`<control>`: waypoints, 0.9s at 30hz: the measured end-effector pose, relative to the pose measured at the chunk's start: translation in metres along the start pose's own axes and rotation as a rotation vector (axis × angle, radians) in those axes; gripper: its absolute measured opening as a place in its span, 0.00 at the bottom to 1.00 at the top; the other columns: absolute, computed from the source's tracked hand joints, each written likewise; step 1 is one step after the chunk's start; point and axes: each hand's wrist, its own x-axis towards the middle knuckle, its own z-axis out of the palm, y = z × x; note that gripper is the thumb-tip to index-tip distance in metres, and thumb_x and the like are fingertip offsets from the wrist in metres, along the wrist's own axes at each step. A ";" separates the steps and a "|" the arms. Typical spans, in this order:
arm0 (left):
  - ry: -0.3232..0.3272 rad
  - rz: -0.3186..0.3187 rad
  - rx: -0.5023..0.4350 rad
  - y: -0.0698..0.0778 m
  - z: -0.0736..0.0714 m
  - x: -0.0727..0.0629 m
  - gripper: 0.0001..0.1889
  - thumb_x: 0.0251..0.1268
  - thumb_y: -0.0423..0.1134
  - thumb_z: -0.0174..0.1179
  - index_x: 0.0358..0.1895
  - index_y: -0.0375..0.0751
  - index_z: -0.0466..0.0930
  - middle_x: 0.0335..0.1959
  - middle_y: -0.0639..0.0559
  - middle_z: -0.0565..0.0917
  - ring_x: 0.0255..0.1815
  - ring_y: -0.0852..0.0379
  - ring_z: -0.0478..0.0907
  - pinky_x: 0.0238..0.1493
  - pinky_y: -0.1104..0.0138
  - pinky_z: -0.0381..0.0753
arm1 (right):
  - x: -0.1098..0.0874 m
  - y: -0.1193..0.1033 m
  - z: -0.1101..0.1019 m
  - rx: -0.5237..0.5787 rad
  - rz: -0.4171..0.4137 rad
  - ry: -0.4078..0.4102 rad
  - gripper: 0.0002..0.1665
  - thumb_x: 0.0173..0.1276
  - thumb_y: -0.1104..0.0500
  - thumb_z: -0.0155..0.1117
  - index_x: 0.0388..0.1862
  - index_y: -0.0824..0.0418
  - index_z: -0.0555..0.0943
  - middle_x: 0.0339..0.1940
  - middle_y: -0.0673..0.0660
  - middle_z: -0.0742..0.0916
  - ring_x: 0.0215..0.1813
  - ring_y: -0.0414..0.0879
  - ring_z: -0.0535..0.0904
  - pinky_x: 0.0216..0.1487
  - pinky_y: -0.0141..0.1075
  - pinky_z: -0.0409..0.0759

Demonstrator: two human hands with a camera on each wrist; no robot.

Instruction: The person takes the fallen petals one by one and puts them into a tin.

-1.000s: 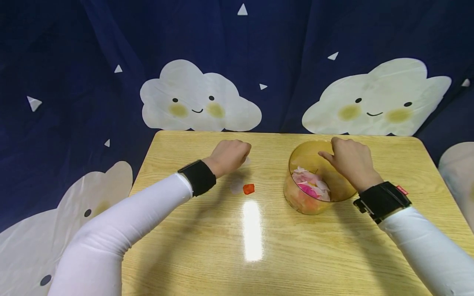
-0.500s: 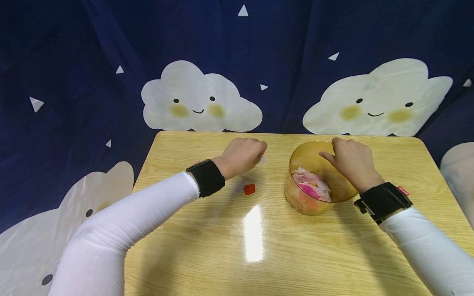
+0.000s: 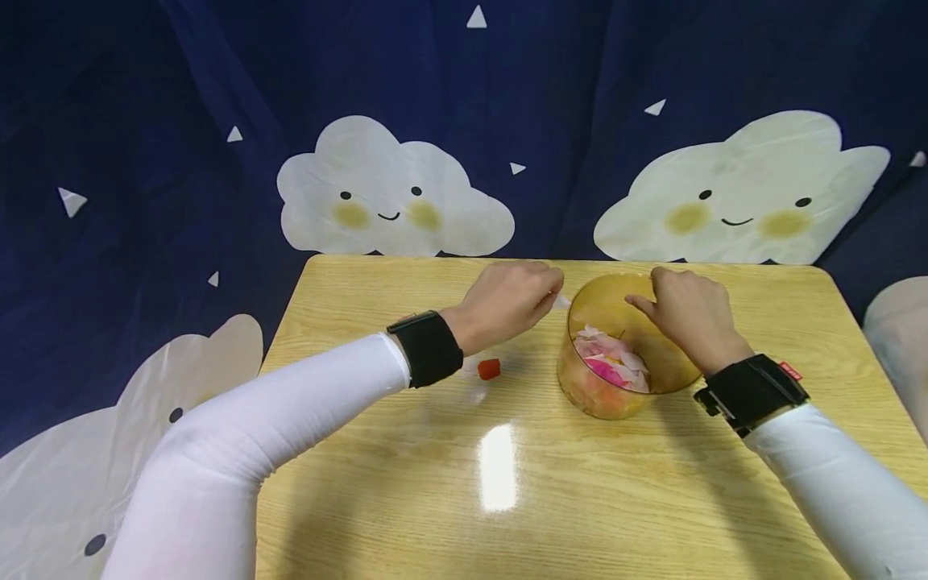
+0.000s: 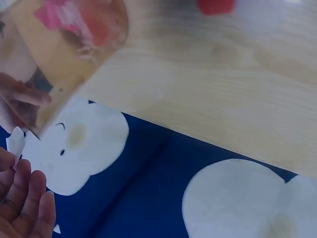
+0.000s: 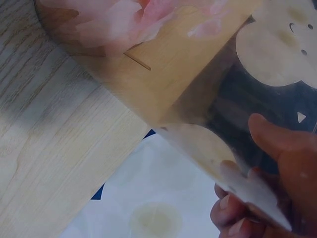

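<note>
In the head view, my left hand [image 3: 511,304] is just left of the clear amber bowl [image 3: 580,393], over the table. Between its thumb and index finger it pinches a small white petal [image 4: 16,141], best seen in the left wrist view; the other fingers are loosely bent. My right hand [image 3: 692,314] grips the bowl's far right rim, fingers outside and thumb [image 5: 270,136] on the inner side. Pink, white and magenta petals [image 3: 607,364] lie in the bottom of the bowl. A red petal-like piece [image 3: 489,369] lies on the tabletop below my left wrist.
The light wooden table [image 3: 377,515] carries a bright light reflection near its middle. Behind it hangs a dark blue cloth [image 3: 554,105] with smiling clouds and white triangles. A thin brown stick [image 5: 137,60] shows by the petals in the right wrist view.
My left hand has moved right with the white petal and is now close to the bowl's left rim. The right hand, bowl and red piece have stayed in place.
</note>
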 end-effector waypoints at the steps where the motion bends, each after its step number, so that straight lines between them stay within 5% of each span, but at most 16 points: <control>1: -0.007 0.005 0.001 0.003 0.000 0.002 0.09 0.74 0.35 0.53 0.35 0.46 0.80 0.29 0.56 0.82 0.31 0.60 0.76 0.35 0.68 0.76 | 0.000 0.000 0.000 0.000 0.001 -0.003 0.29 0.68 0.43 0.68 0.20 0.61 0.69 0.13 0.54 0.69 0.15 0.52 0.69 0.14 0.42 0.61; 15: -0.191 0.112 -0.007 0.040 0.006 0.027 0.10 0.76 0.36 0.50 0.37 0.49 0.80 0.29 0.60 0.77 0.31 0.63 0.73 0.34 0.71 0.72 | 0.002 0.000 -0.001 0.005 0.016 -0.032 0.27 0.68 0.44 0.68 0.23 0.62 0.72 0.14 0.56 0.72 0.17 0.54 0.72 0.15 0.43 0.64; 27: -0.302 0.161 -0.007 0.052 0.018 0.032 0.08 0.76 0.38 0.52 0.39 0.51 0.82 0.31 0.60 0.79 0.34 0.64 0.74 0.38 0.69 0.75 | 0.002 0.001 0.000 0.004 0.010 -0.012 0.28 0.67 0.43 0.69 0.22 0.62 0.71 0.14 0.56 0.72 0.17 0.54 0.71 0.15 0.43 0.63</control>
